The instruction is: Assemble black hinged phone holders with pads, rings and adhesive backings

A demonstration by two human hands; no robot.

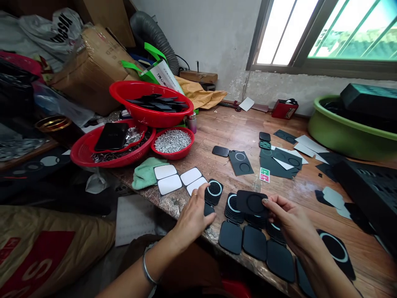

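My right hand [287, 221] pinches a black rounded square pad [252, 203] with a faint ring on it, holding it just above a short stack of similar pads. My left hand [195, 215] rests on the table edge, its fingers curled over a small black piece [208, 210] next to a stack of black pads with white rings [214, 191]. A second ringed stack [232, 207] stands between my hands. Below them lies a row of plain black rounded pads [254, 242] along the front edge of the wooden table [217, 132].
Red baskets [151, 105] hold black parts, a small red bowl [173, 142] holds metal pieces. White-faced cards [169, 178] and a green cloth [144, 174] lie left. Black sheets [279, 161] sit farther back, a green tub [347, 132] and black trays [369, 190] at right.
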